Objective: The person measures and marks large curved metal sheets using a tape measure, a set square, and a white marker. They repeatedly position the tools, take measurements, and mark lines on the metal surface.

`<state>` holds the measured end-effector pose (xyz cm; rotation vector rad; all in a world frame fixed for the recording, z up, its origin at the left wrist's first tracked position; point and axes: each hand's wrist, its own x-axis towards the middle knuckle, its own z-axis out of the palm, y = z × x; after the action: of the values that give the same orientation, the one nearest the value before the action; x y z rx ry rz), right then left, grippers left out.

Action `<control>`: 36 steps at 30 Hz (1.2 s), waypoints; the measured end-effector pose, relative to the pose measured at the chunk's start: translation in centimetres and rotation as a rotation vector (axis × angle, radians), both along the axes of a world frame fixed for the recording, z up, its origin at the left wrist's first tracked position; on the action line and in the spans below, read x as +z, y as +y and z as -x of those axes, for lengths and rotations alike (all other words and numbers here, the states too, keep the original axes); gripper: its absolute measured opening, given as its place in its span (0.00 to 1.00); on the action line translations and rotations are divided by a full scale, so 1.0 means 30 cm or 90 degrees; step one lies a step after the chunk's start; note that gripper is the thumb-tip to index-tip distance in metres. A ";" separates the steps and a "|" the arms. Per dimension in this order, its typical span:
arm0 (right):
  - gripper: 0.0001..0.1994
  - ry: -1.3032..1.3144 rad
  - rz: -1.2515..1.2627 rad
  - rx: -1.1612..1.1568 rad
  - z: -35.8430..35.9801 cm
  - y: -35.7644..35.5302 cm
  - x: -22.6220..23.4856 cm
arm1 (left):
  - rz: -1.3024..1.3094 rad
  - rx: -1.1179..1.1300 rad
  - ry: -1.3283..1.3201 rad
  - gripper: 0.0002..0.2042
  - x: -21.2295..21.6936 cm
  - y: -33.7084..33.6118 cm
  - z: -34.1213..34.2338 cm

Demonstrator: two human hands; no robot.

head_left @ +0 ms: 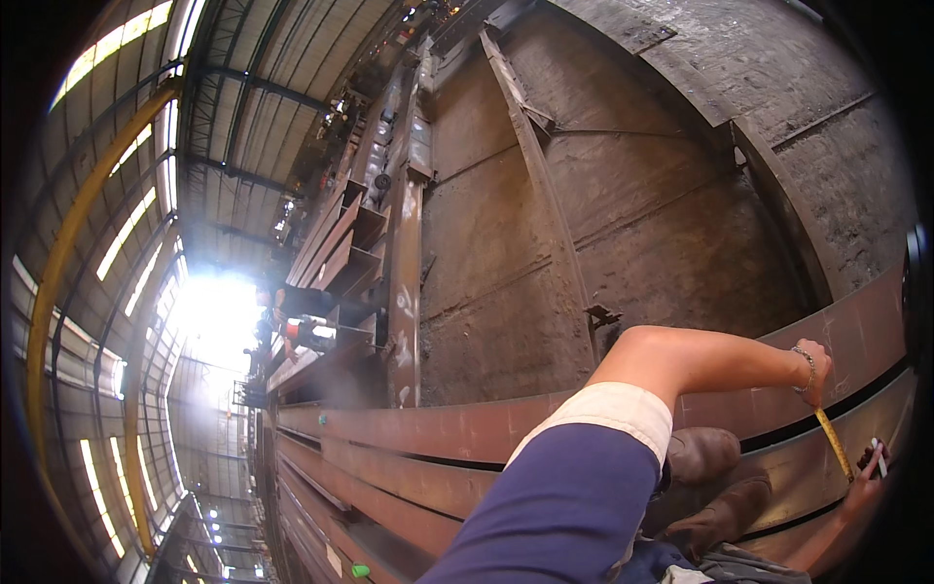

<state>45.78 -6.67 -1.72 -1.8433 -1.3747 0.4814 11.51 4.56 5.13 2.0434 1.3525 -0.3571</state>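
Note:
My left hand [813, 370], with a bracelet at the wrist, is closed around one end of a yellow tape measure [835, 444]. Its blade stretches across reddish-brown steel beams [856, 336] toward my right hand [864, 487]. That hand is closed on a white stick [879, 457], chalk or a marker; I cannot tell which. The blade's other end meets my right fingers, partly hidden there. A blue sleeve [559, 506] with a pale cuff covers my left upper arm. Two brown boots [702, 455] show below it among the beams.
Long steel beams [409, 428] run side by side to the left. Beyond them lie dirty floor plates [671, 224] crossed by a raised steel rail [545, 195]. A person in dark clothing [306, 300] is by stacked beams at left. A small green object [361, 570] lies near the lower edge.

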 end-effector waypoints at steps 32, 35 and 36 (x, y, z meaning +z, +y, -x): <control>0.16 0.240 0.088 -0.052 -0.004 -0.003 -0.060 | 0.005 -0.072 0.046 0.27 0.002 0.010 -0.072; 0.15 0.266 0.078 -0.059 -0.001 0.013 -0.054 | 0.007 -0.081 0.042 0.27 0.003 0.020 -0.068; 0.15 0.272 0.077 -0.071 0.001 0.021 -0.049 | 0.007 -0.078 0.038 0.27 0.005 0.024 -0.066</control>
<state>45.75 -6.05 -3.20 -1.7683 -0.9677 0.8586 13.49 5.29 5.28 2.1269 1.2603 -0.4816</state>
